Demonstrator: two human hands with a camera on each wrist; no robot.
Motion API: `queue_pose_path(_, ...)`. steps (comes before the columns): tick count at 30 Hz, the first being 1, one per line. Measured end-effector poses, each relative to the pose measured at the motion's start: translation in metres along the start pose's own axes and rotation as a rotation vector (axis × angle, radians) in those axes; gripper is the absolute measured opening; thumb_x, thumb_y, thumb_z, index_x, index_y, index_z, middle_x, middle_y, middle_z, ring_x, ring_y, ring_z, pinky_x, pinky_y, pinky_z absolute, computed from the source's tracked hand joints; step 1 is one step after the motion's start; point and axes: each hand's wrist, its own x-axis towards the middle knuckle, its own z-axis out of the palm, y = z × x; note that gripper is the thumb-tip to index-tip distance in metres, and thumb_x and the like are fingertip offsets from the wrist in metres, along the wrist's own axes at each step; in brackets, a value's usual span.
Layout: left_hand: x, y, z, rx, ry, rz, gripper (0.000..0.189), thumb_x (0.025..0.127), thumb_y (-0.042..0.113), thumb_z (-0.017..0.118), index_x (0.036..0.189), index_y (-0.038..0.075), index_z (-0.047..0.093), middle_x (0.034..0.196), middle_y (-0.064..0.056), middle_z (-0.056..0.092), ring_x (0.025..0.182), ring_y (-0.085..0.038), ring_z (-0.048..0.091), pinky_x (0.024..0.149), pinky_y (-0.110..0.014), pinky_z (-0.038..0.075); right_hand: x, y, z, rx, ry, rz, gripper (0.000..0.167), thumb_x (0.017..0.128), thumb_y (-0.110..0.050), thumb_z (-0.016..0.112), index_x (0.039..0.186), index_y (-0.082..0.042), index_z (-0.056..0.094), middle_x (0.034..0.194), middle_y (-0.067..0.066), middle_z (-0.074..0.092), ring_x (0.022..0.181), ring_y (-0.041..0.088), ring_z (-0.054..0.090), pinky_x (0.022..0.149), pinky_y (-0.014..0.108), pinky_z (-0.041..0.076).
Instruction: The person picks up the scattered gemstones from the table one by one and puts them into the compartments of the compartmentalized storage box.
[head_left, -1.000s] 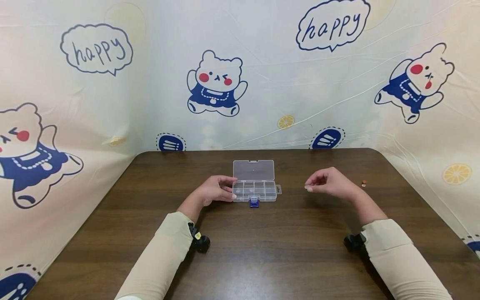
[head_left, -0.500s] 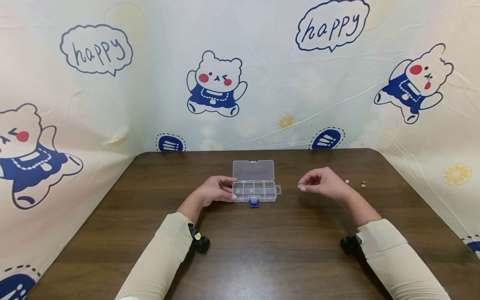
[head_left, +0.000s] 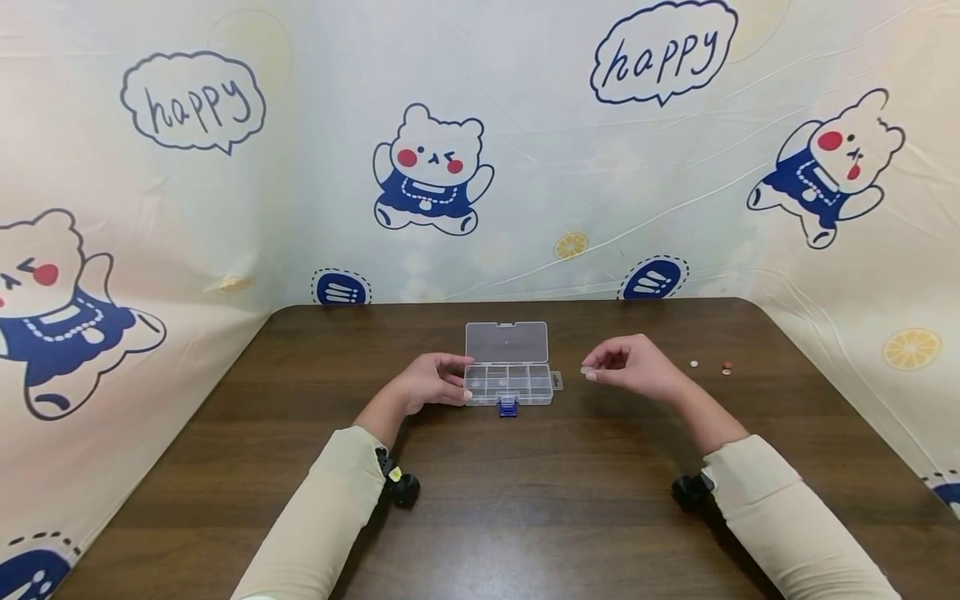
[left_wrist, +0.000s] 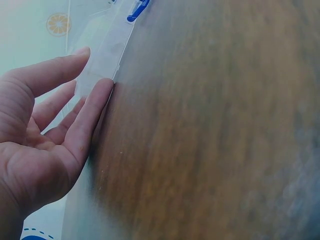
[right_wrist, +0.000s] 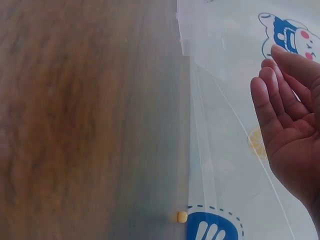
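Note:
A clear plastic compartment box [head_left: 530,385] with a raised lid [head_left: 507,342] and a blue latch [head_left: 507,407] stands on the table. My left hand [head_left: 429,383] holds its left end, thumb at the front corner and fingers towards the back. Faint whitish spots show in its left compartments, too small to identify. To the right of the box, above the table, my right hand [head_left: 637,364] pinches a small whitish piece [head_left: 586,370] between thumb and fingertips. In the right wrist view this piece is hidden behind the fingers [right_wrist: 268,107].
Right of my right hand lie a small white piece [head_left: 693,363], a reddish-brown piece [head_left: 727,365] and a pale piece [head_left: 726,372]. The brown wooden table [head_left: 480,500] meets a printed cloth backdrop [head_left: 525,167] at its far edge.
My right hand has moved left towards the box with the small whitish piece, uncovering the white piece on the table. The left hand and box have stayed in place.

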Motion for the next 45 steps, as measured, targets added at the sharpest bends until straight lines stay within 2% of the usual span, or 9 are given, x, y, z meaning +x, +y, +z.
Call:
queue_pose_path(11, -0.002, 0.002, 0.001, 0.004, 0.005, 0.003, 0.063, 0.075, -0.009, 0.079, 0.133, 0.009, 0.06, 0.113, -0.02, 0.058, 0.087, -0.027, 0.064, 0.078, -0.037, 0.059, 0.005, -0.003, 0.006, 0.007, -0.014, -0.047, 0.014, 0.083, -0.019, 0.079, 0.094, -0.012, 0.075, 0.086, 0.001, 0.071, 0.074, 0.024, 0.058, 0.062, 0.028, 0.054)
queue_pose_path(16, -0.002, 0.002, 0.001, 0.006, 0.004, 0.003, 0.063, 0.075, -0.009, 0.079, 0.133, 0.008, 0.06, 0.115, -0.019, 0.058, 0.088, -0.027, 0.064, 0.078, -0.037, 0.059, 0.009, -0.006, 0.007, -0.027, -0.031, -0.067, 0.011, 0.085, -0.018, 0.078, 0.094, -0.013, 0.075, 0.086, -0.001, 0.07, 0.073, 0.023, 0.058, 0.062, 0.028, 0.053)
queue_pose_path(26, -0.002, 0.001, 0.002, 0.011, 0.012, 0.003, 0.063, 0.075, -0.009, 0.079, 0.132, 0.008, 0.06, 0.112, -0.019, 0.059, 0.088, -0.027, 0.064, 0.077, -0.037, 0.059, 0.017, -0.012, 0.013, -0.071, -0.017, -0.085, 0.009, 0.085, -0.016, 0.078, 0.094, -0.014, 0.075, 0.085, -0.003, 0.07, 0.074, 0.022, 0.058, 0.064, 0.03, 0.054)
queue_pose_path(33, -0.002, 0.001, 0.002, 0.012, 0.007, 0.009, 0.063, 0.075, -0.008, 0.079, 0.133, 0.008, 0.06, 0.113, -0.019, 0.059, 0.088, -0.027, 0.064, 0.078, -0.037, 0.059, 0.023, -0.015, 0.016, -0.08, -0.031, -0.122, 0.011, 0.085, -0.015, 0.078, 0.094, -0.011, 0.075, 0.084, -0.001, 0.069, 0.074, 0.02, 0.058, 0.066, 0.029, 0.055)
queue_pose_path(40, -0.002, 0.002, 0.002, 0.009, 0.005, 0.007, 0.064, 0.075, -0.009, 0.079, 0.133, 0.008, 0.059, 0.114, -0.019, 0.059, 0.088, -0.027, 0.064, 0.078, -0.037, 0.059, 0.029, -0.018, 0.019, -0.085, -0.044, -0.096, 0.008, 0.085, -0.013, 0.078, 0.092, -0.014, 0.075, 0.082, -0.001, 0.068, 0.075, 0.022, 0.058, 0.067, 0.031, 0.056)
queue_pose_path(45, -0.002, 0.002, 0.002, 0.005, -0.003, 0.01, 0.064, 0.075, -0.009, 0.078, 0.134, 0.007, 0.059, 0.117, -0.02, 0.057, 0.088, -0.026, 0.064, 0.078, -0.037, 0.059, 0.033, -0.022, 0.021, -0.092, -0.067, -0.112, 0.008, 0.084, -0.012, 0.078, 0.092, -0.012, 0.075, 0.083, -0.001, 0.068, 0.075, 0.02, 0.058, 0.068, 0.03, 0.055)
